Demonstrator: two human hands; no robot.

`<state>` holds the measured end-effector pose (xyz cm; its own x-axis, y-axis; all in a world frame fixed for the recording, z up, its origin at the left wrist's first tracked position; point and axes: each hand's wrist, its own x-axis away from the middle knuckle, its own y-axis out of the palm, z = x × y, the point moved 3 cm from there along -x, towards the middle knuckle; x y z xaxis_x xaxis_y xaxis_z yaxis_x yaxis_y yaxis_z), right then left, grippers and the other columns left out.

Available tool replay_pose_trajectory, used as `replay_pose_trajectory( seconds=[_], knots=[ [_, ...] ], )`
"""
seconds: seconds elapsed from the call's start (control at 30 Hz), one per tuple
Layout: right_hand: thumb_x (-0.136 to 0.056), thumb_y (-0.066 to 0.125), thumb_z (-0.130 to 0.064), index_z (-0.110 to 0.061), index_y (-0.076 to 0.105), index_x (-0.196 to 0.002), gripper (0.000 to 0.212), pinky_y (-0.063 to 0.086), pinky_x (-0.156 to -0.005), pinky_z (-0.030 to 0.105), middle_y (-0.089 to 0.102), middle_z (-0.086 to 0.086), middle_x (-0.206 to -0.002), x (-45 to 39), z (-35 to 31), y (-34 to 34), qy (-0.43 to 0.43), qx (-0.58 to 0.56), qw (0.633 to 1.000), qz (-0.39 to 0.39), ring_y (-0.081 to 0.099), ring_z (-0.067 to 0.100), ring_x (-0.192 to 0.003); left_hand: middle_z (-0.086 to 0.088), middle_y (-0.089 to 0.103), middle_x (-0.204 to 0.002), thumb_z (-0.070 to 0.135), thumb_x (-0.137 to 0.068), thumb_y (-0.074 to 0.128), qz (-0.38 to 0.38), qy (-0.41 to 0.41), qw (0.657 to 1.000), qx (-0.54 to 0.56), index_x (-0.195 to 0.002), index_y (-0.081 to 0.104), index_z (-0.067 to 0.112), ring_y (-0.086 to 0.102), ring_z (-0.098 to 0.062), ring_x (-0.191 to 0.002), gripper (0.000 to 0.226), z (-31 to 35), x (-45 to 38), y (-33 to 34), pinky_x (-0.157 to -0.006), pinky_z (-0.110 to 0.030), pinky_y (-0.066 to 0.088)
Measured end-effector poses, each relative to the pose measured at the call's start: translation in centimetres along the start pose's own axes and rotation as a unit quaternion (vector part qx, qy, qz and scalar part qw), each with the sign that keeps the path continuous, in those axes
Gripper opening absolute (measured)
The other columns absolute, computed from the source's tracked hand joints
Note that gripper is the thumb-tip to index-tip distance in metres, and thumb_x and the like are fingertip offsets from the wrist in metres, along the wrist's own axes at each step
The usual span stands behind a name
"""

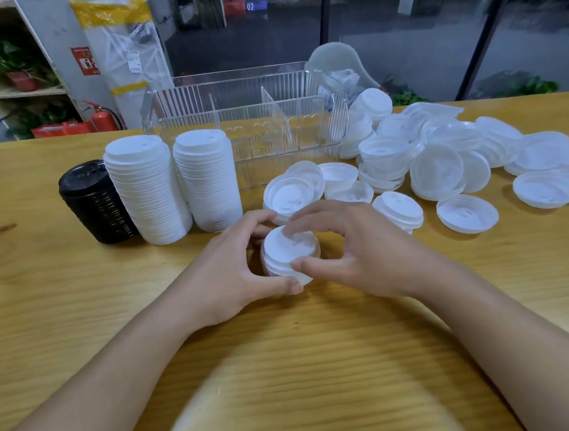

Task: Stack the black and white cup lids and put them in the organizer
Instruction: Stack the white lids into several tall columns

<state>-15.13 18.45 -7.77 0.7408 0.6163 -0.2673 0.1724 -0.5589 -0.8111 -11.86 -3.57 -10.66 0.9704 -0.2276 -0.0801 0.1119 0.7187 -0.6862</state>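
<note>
1. Centrally on the wooden bench [60,303], both hands close around a short stack of white lids [290,252] that sits a little nearer the far edge than the near one.
2. Left hand [236,271]: fingers curled round the stack's left side, thumb hooked under its near rim.
3. Right hand [345,254]: thumb pressed to the stack's near right rim, fingers arched over the top, the fingertips touching the uppermost lid.
4. Toward the far left, three tall finished stacks stand touching in a row: a black lid stack [94,202], then a first white stack [146,189], then a second white stack [208,180].
5. Just behind them, along the far edge, stands the clear ribbed organizer [251,122], its dividers upright; no lids show in its compartments.
6. Loose white lids [443,163] lie scattered and overlapping from the middle of the bench out to the right edge, some upside down, some in small nested piles.
7. A crumpled clear plastic bag [335,63] rises behind the organizer's right end.
</note>
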Motion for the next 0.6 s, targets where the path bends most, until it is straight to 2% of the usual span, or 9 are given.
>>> replay_pose_trajectory(
  seconds=[0.2, 0.3, 0.47, 0.5, 0.6],
  knots=[
    [-0.089, 0.086, -0.048, -0.038, 0.074, -0.127, 0.041, 0.049, -0.108, 0.028, 0.069, -0.025, -0.13, 0.0, 0.3, -0.1, 0.016, -0.014, 1.0, -0.006, 0.06, -0.004, -0.127, 0.032, 0.067, -0.135, 0.053, -0.07, 0.102, -0.002, 0.017, 1.0, -0.016, -0.14, 0.059, 0.056, 0.058, 0.006, -0.133, 0.082, 0.7, 0.2, -0.2, -0.118, -0.034, 0.047],
    [-0.086, 0.087, -0.052, -0.04, 0.073, -0.126, 0.043, 0.049, -0.105, 0.023, 0.07, -0.026, -0.128, 0.1, 0.5, -0.2, 0.028, -0.037, 0.999, -0.004, 0.061, -0.005, -0.125, 0.035, 0.06, -0.138, 0.062, -0.068, 0.1, -0.007, 0.022, 0.999, -0.041, -0.144, 0.055, 0.06, 0.052, 0.006, -0.135, 0.088, 0.7, 0.3, -0.2, -0.118, -0.034, 0.046],
    [-0.103, 0.072, -0.039, -0.031, 0.076, -0.126, 0.024, 0.056, -0.092, 0.034, 0.075, -0.014, -0.113, -0.7, 2.3, -0.6, 0.052, -0.072, 0.99, 0.111, 0.069, 0.01, -0.104, 0.024, 0.056, -0.142, 0.078, -0.074, 0.084, 0.023, 0.032, 0.999, -0.011, -0.146, 0.055, 0.047, 0.053, 0.0, -0.137, 0.084, 1.0, 0.4, 0.4, -0.115, -0.035, 0.048],
    [-0.104, 0.071, -0.033, -0.032, 0.074, -0.129, 0.025, 0.056, -0.092, 0.032, 0.074, -0.014, -0.112, -0.9, 2.8, -0.4, 0.053, -0.063, 0.989, 0.12, 0.068, 0.011, -0.102, 0.026, 0.054, -0.144, 0.082, -0.075, 0.08, 0.019, 0.035, 0.999, -0.022, -0.148, 0.052, 0.047, 0.05, 0.0, -0.139, 0.086, 1.1, 0.4, 0.7, -0.117, -0.036, 0.046],
    [-0.104, 0.071, -0.021, -0.031, 0.07, -0.14, 0.037, 0.05, -0.092, 0.015, 0.07, -0.021, -0.108, -1.3, 3.4, 0.3, 0.053, -0.034, 0.994, 0.095, 0.065, 0.004, -0.102, 0.032, 0.043, -0.153, 0.088, -0.082, 0.07, -0.012, 0.042, 0.997, -0.06, -0.158, 0.036, 0.053, 0.04, -0.001, -0.148, 0.09, 1.0, 0.4, 1.7, -0.123, -0.039, 0.039]
  ],
)
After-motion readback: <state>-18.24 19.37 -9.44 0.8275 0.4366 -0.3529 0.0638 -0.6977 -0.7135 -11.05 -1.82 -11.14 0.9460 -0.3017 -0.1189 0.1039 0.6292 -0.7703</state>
